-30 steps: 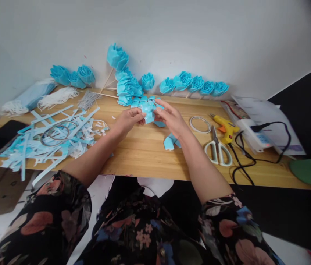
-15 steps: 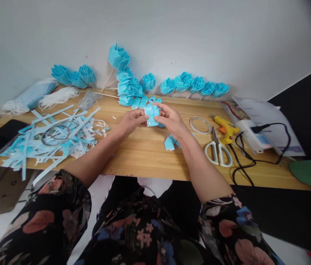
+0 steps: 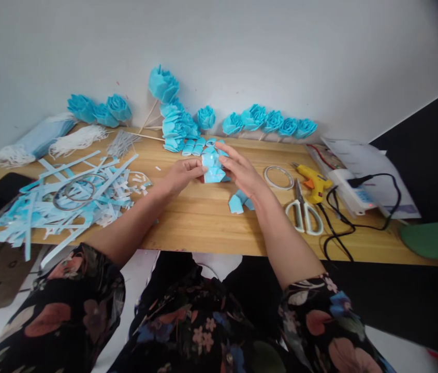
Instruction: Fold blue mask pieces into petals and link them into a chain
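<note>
A folded light-blue paper piece point(image 3: 212, 167) is held just above the wooden table point(image 3: 203, 217), pinched from both sides. My left hand point(image 3: 182, 175) grips its left edge with closed fingers. My right hand point(image 3: 239, 168) holds its right side, index finger laid over the top. Two small blue paper bits point(image 3: 239, 202) lie on the table just under my right wrist. A row of curled blue petals point(image 3: 193, 145) sits right behind the held piece.
Finished blue paper flowers point(image 3: 265, 119) on sticks line the wall. A heap of blue paper strips point(image 3: 63, 199) and a tape ring cover the left. To the right lie a tape roll point(image 3: 278, 177), white scissors point(image 3: 304, 213), a yellow glue gun point(image 3: 314, 181) and black cable.
Both hands have drawn the blue paper piece slightly down and toward me, and my fingers have shifted on it. The view has tipped a little.
</note>
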The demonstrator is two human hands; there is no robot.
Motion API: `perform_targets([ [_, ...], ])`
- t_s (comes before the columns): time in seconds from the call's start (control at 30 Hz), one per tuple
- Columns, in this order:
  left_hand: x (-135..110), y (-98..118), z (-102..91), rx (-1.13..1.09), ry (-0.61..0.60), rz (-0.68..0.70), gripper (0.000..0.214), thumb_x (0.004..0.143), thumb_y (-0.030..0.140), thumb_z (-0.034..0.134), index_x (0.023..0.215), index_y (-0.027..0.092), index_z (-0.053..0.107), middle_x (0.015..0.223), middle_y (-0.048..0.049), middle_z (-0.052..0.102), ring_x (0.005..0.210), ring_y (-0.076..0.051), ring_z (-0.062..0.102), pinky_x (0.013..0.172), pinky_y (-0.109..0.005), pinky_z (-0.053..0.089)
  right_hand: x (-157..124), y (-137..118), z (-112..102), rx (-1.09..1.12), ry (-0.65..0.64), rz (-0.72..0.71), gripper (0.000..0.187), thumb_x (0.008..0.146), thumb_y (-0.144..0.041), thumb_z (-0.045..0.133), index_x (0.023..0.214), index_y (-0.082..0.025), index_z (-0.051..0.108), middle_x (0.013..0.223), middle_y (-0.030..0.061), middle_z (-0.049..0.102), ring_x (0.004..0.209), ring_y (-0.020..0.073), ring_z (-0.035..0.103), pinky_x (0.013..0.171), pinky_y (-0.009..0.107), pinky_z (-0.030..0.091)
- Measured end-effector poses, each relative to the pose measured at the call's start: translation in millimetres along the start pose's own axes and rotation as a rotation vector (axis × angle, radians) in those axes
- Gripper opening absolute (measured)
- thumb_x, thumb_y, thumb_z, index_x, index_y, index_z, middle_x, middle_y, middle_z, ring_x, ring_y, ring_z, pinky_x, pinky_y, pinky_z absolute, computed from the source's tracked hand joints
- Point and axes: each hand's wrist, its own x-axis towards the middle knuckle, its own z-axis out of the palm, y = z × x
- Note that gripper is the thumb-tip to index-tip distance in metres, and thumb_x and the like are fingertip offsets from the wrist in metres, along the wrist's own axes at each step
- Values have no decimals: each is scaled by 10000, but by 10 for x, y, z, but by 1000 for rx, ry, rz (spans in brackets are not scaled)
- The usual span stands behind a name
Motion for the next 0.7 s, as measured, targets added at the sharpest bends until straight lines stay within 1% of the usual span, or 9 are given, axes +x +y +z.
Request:
perform_targets([
  [0.13, 3, -1, 13, 36, -4, -5, 395, 754, 533, 795, 661, 176, 655, 642, -22, 658, 628, -134, 581, 694, -290, 475, 7, 24, 48, -17, -8, -25, 609, 788, -420, 762, 1361, -289, 607, 917, -2, 684, 803, 162, 619, 735, 311, 545],
  [0.27, 16, -14, 15, 29, 59, 6, 428, 812, 569, 728, 666, 173, 661, 661, -36, 674, 634, -132, 593, 678, -279, 484, 10, 27, 53, -11, 23, -33, 555, 784, -339, 730, 1322, -270, 614, 927, 4, 709, 776, 160, 622, 705, 304, 545],
  [0.4, 8, 0, 31, 24, 70, 18, 403, 777, 552, 782, 716, 176, 651, 673, -16, 664, 639, -129, 592, 687, -277, 486, 17, 36, 68, -26, 10, -43, 572, 767, -334, 727, 1323, -276, 605, 910, -6, 705, 769, 160, 620, 683, 299, 541],
  [0.57, 6, -5, 35, -20, 71, -2, 407, 737, 533, 822, 686, 175, 635, 660, -9, 656, 627, -125, 578, 682, -283, 477, 25, 65, 99, -43, 8, -75, 578, 756, -300, 728, 1322, -265, 614, 863, -20, 688, 730, 147, 605, 662, 290, 526],
  [0.63, 20, -32, 18, -22, 64, -11, 411, 730, 538, 825, 677, 175, 641, 652, -12, 658, 622, -126, 577, 674, -283, 474, 19, 58, 89, -30, 5, -63, 585, 754, -293, 738, 1326, -259, 619, 848, -25, 685, 720, 143, 603, 669, 291, 526],
  [0.7, 38, -67, -8, -13, 66, -20, 422, 718, 547, 830, 659, 176, 639, 637, -13, 654, 609, -125, 570, 658, -283, 466, 10, 37, 63, -16, -8, -34, 578, 775, -330, 743, 1337, -265, 626, 842, -27, 685, 736, 146, 616, 705, 302, 541],
])
